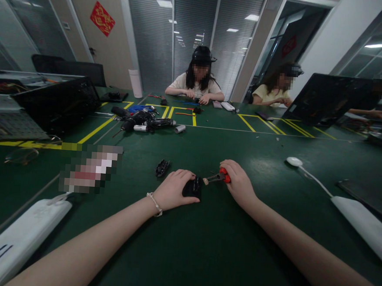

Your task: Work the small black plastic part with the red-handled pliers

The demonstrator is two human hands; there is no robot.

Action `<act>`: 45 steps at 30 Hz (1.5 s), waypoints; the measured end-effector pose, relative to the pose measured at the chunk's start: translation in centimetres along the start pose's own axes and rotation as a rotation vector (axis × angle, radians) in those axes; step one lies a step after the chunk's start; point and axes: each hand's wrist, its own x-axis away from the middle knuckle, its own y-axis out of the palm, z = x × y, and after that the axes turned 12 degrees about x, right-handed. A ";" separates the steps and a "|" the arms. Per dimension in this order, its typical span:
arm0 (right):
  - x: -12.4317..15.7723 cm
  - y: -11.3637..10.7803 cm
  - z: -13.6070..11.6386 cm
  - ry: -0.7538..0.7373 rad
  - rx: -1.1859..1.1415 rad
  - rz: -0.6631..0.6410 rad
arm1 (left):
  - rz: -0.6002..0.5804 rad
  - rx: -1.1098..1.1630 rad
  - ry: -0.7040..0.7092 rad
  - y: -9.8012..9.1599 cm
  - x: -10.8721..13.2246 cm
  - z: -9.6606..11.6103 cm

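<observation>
My left hand (174, 189) is closed over a small black part (193, 188) that rests on the green table (204, 239). My right hand (239, 181) grips a red-handled tool (220, 177) like pliers. The tool's metal tip touches the black part's right side. A second small black piece (162, 167) lies loose on the table just left of my left hand. A bead bracelet sits on my left wrist.
A pile of black tools and cylinders (143, 121) lies at the far left centre. White power strips sit at the near left (14, 239) and right (365, 225). Open dark cases stand at left (56, 101) and right (325, 98). Other people sit across the table.
</observation>
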 end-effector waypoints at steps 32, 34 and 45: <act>-0.1 -0.5 -1.0 -0.136 0.263 -0.124 | 0.004 -0.012 0.008 0.0 0.0 0.2; -0.1 -0.6 -0.9 -0.132 0.264 -0.128 | 0.006 -0.014 0.009 0.0 0.0 0.2; 0.0 -0.4 -0.6 -0.112 0.248 -0.140 | 0.014 -0.021 0.019 0.1 0.0 0.2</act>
